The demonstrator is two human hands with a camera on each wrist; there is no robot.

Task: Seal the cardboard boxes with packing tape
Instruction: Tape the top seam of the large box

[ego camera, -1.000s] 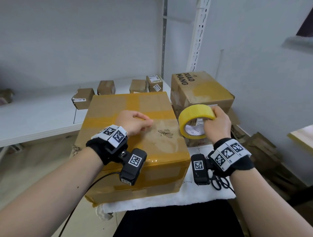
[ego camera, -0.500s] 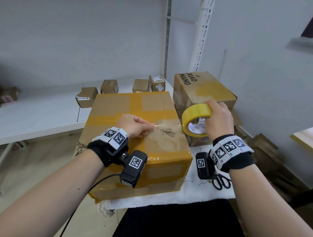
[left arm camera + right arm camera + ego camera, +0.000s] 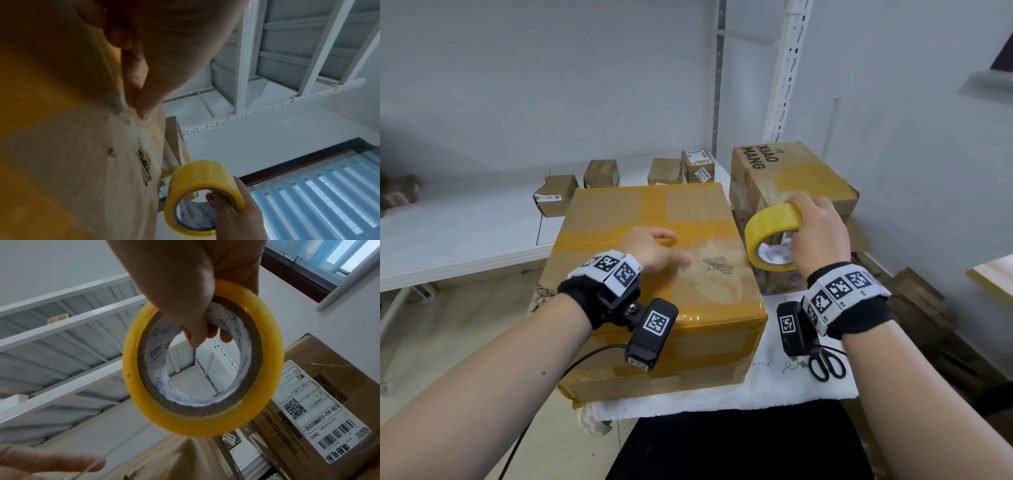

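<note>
Left hand pinching the tape end on the box, right hand holding the roll off to the side.

On the left, the left hand (image 3: 650,251) sits on top of the large brown cardboard box (image 3: 654,274) wrapped in yellow tape, thumb and forefinger pinched together on a clear tape end (image 3: 125,113); half a second back it was in much the same spot. To the right, the right hand (image 3: 822,236) grips the yellow roll of packing tape (image 3: 770,236), fingers (image 3: 197,331) hooked through its core, now lifted slightly higher beside the box edge. Black scissors (image 3: 827,365) lie on the white cloth (image 3: 774,390) over the desk.
</note>
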